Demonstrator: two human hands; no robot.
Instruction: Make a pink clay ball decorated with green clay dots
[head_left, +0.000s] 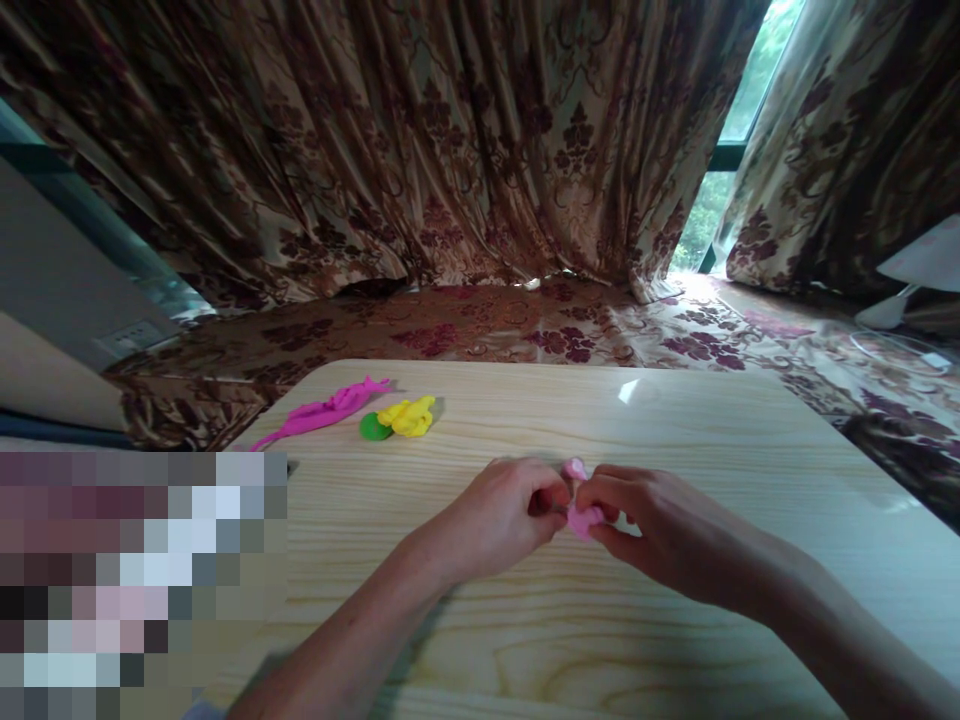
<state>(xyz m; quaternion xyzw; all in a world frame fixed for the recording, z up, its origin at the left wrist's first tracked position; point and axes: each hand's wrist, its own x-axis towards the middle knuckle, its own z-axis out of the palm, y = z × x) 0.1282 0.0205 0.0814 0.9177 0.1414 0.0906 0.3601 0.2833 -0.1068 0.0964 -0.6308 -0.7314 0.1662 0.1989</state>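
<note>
A small piece of light pink modelling clay (583, 522) is between my two hands, low over the middle of the table. A paler pink lobe (575, 468) of it shows above my fingertips. My left hand (517, 508) is closed, thumb and forefinger pinched together at the clay's left edge. From the other side, my right hand (637, 510) grips the clay between bent fingers and thumb. The fingers partly hide its shape. Farther left lie a long, crumpled magenta piece (326, 408), a yellow crumpled piece (409, 416) and a round green piece (375, 427) touching the yellow one.
The pale wood-grain table (480, 640) has a rounded far edge. Behind it is a ledge with floral cloth (562, 340), below long patterned curtains (450, 150). A white lamp (926, 255) with a cord stands at the far right. The lower left is blurred into blocks.
</note>
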